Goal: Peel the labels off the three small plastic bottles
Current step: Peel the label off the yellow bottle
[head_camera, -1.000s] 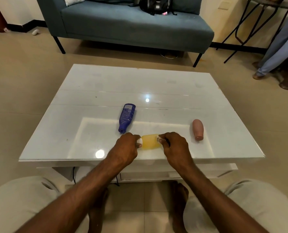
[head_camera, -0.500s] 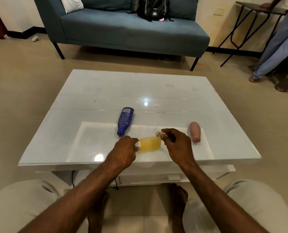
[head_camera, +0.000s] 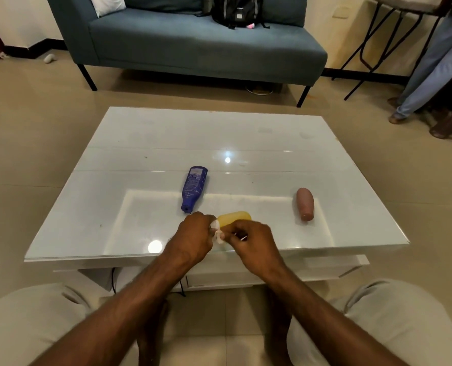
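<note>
A small yellow bottle (head_camera: 234, 217) lies on its side near the front edge of the white glass table (head_camera: 259, 133). My left hand (head_camera: 191, 235) grips its white cap end. My right hand (head_camera: 251, 237) is curled just in front of the bottle, pinching a small whitish crumpled piece (head_camera: 218, 235), seemingly a label, between the two hands. A blue bottle (head_camera: 194, 187) with a printed label lies to the back left, cap toward me. A pink bottle (head_camera: 305, 203) lies to the right, its surface plain.
A blue-grey sofa (head_camera: 198, 46) with a black backpack (head_camera: 235, 10) stands behind the table. Another person's legs (head_camera: 431, 67) and a metal-legged table (head_camera: 378, 35) are at the far right. My knees sit below the table's front edge.
My right hand has come off the bottle's right end and moved left, toward my left hand, carrying a whitish piece. The bottle's right end now shows bare.
</note>
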